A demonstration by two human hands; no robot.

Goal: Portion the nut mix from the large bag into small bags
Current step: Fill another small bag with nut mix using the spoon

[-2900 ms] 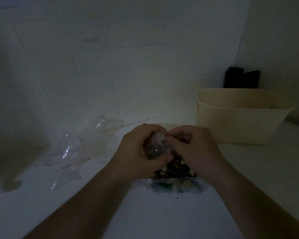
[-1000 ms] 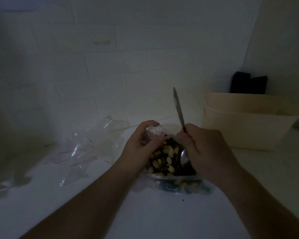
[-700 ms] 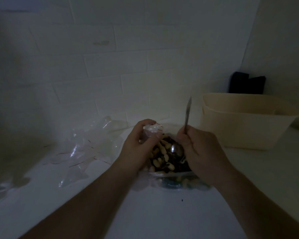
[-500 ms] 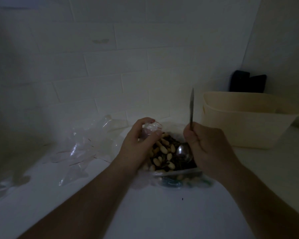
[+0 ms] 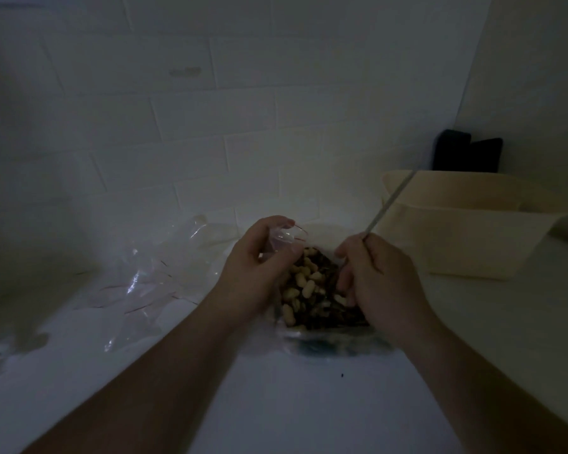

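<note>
From the head view, the large clear plastic bag of pale and dark nut mix (image 5: 312, 290) lies open on the white desk (image 5: 292, 404) between both hands. It looks soft and slippery, best held at its rim. The left hand (image 5: 259, 273) pinches a small clear red-edged bag (image 5: 284, 239), flimsy and light, by its mouth. The right hand (image 5: 377, 276) grips a thin metal spoon handle (image 5: 389, 203), its bowl hidden among loose nuts likely to spill.

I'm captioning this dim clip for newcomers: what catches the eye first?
At centre, two hands work over the open large bag of pale nut mix: the left hand pinches a small bag, the right hand grips a spoon. A beige tub sits right.
</note>
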